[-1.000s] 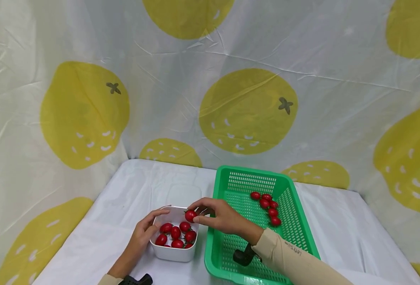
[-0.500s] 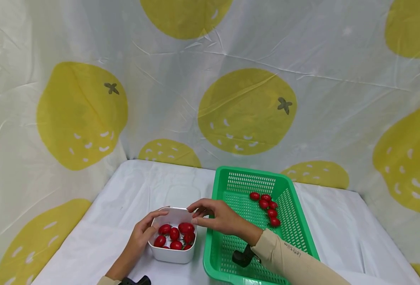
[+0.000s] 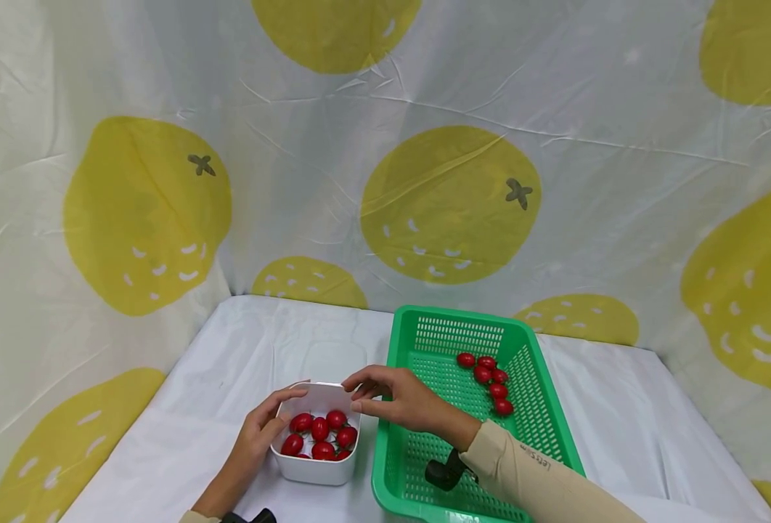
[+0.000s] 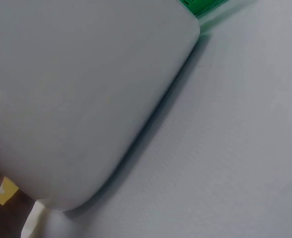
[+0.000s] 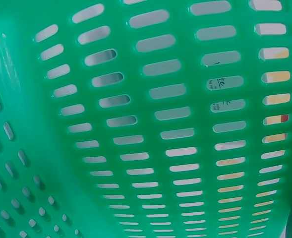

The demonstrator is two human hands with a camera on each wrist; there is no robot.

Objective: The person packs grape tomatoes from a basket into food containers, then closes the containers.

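Note:
A white box [image 3: 317, 473] with rounded corners holds several red cherry tomatoes [image 3: 323, 450]. My left hand [image 3: 260, 428] grips the box at its left side, thumb by the rim and fingers toward the back corner. Over the box's right rim hovers my right hand [image 3: 398, 396], its fingers loosely bent with nothing between them. Beside the box stands a green basket [image 3: 380, 465] with several more tomatoes [image 3: 482, 374] at its far right. In the left wrist view the box wall [image 4: 86, 99] fills much of the picture; the right wrist view shows the slotted basket wall [image 5: 185, 139].
A clear, flat, rounded square piece [image 3: 335, 356] lies behind the box on the white cloth [image 3: 261, 341]. A curtain [image 3: 307, 181] printed with yellow lemons rises at the back and left. My right forearm [image 3: 536, 472] crosses above the basket.
The cherry tomato between my right fingers has dropped into the box at its right side. My right hand has stayed over the rim, and my left hand has kept its hold.

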